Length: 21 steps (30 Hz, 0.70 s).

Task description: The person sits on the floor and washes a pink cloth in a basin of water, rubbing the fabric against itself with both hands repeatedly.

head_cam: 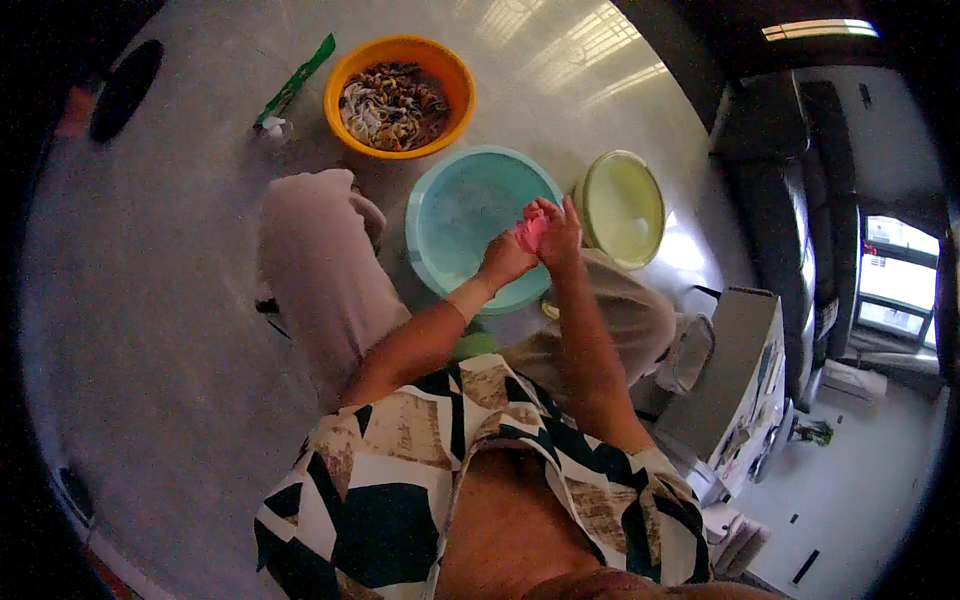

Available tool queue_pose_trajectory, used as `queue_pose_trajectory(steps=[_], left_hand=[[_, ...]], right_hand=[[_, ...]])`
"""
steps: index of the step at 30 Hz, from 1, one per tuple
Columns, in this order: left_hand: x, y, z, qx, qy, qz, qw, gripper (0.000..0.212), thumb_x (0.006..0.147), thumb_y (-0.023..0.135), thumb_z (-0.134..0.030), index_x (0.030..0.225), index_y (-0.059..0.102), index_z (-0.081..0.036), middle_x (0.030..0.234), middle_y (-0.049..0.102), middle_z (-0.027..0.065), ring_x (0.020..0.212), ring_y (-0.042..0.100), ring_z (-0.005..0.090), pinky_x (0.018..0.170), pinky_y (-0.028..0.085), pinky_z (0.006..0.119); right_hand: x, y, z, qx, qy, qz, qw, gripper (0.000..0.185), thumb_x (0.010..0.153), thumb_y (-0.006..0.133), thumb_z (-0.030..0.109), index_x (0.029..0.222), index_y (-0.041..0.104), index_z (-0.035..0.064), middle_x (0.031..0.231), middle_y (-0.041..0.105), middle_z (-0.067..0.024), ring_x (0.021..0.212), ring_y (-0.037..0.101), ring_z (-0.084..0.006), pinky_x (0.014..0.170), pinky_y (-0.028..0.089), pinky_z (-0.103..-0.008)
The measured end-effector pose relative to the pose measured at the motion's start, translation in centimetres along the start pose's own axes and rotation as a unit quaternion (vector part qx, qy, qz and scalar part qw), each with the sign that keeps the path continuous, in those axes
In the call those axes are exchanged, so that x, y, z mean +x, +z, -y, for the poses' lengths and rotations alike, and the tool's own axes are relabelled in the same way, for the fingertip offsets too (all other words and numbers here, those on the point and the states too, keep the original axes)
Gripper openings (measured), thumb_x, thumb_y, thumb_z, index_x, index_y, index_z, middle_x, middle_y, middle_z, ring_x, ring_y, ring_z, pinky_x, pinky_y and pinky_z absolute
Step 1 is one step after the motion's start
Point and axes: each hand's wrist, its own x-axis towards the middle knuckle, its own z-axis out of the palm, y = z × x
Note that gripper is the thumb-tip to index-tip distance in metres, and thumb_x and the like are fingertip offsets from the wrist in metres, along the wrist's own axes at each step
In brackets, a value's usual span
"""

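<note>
A bunched pink cloth or sponge [532, 230] is held between my two hands above the right part of a light-blue plastic basin [442, 281]. My left hand [508, 261] grips it from the lower left. From the right, my right hand [559, 234] closes round its other side, one finger raised. The blue basin stands on the floor between my knees with what looks like water in it. Behind it, an orange basin [463, 105] holds a heap of small brown and pale pieces, too blurred to name. Right of my hands stands a yellow-green basin [622, 206] with pale liquid.
A green plastic wrapper [296, 82] and a small white item [274, 127] lie on the floor at the upper left. Something light green [474, 346] shows between my legs. At the right are a grey cabinet [720, 360] bearing papers and a dark sofa [795, 202].
</note>
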Motion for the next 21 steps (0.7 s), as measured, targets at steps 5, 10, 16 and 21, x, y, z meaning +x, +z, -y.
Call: queue_pose_trajectory(steps=[5,10,16,21], left_hand=[[-0.6,-3.0,-6.0,-0.552,-0.195,0.308,0.749,0.013,0.070,0.054,-0.015,0.077,0.048,-0.006,0.061,0.047,0.0021,0.045,0.042,0.0077,0.036,0.032,0.019],[-1.9,-3.6,-7.9,-0.719,-0.251,0.375,0.529,0.015,0.072,0.052,-0.020,0.079,0.045,-0.008,0.064,0.047,0.0016,0.044,0.040,0.0062,0.038,0.031,0.017],[-2.1,-6.1,-9.9,-0.828,-0.205,0.364,0.375,0.014,0.075,0.050,-0.018,0.082,0.044,-0.009,0.066,0.044,0.0009,0.044,0.037,0.0054,0.037,0.029,0.016],[-1.6,-4.2,-7.8,-0.758,-0.195,0.434,0.445,0.014,0.074,0.050,-0.021,0.080,0.043,-0.011,0.060,0.040,-0.0032,0.042,0.034,0.0043,0.036,0.028,0.018]], right_hand=[[-1.6,2.7,3.0,0.070,0.007,0.177,0.982,0.055,0.075,0.037,0.051,0.107,0.044,0.0062,0.111,0.041,-0.0139,0.108,0.033,-0.0269,0.090,0.022,-0.0502],[-2.8,7.6,2.1,0.065,-0.048,0.390,0.917,0.054,0.075,0.032,0.054,0.109,0.044,0.0130,0.114,0.040,-0.0091,0.110,0.030,-0.0264,0.088,0.020,-0.0544],[-4.4,8.1,2.3,0.116,-0.098,0.553,0.819,0.035,0.078,0.040,0.044,0.070,0.047,0.0101,0.075,0.046,-0.0032,0.087,0.043,-0.0210,0.081,0.031,-0.0500],[-5.6,7.1,4.7,-0.118,-0.058,0.367,0.921,0.030,0.080,0.045,0.030,0.058,0.037,0.0112,0.049,0.035,-0.0007,0.046,0.039,-0.0150,0.051,0.038,-0.0339]])
